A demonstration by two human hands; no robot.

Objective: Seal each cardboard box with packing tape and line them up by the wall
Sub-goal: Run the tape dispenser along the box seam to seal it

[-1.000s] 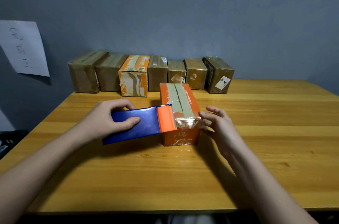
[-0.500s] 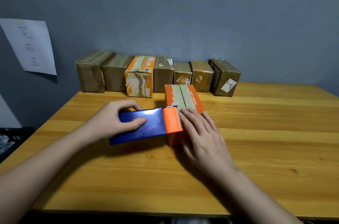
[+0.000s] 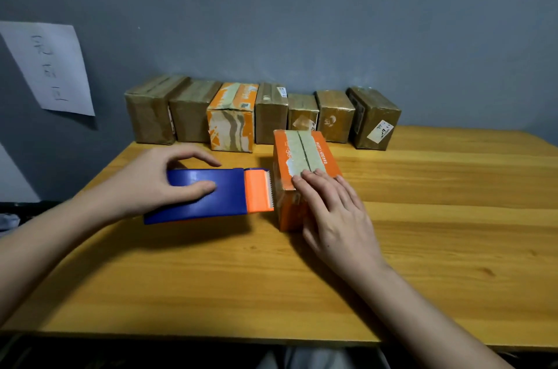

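Against the grey wall (image 3: 332,21) we see seven sealed boxes (image 3: 262,115) lined up along the far edge of the wooden table (image 3: 453,232). Nearer us stands the orange box (image 3: 305,157), its top seam taped. Our right hand (image 3: 335,214) lies flat with straight fingers on its near end, much as half a second ago. Our left hand (image 3: 163,181) grips the tape dispenser (image 3: 211,196) (blue body, orange toothed end), now pulled slightly clear of the box it overlapped before.

Head view, looking forward and down, table (image 3: 422,248) close, wall (image 3: 302,6) behind
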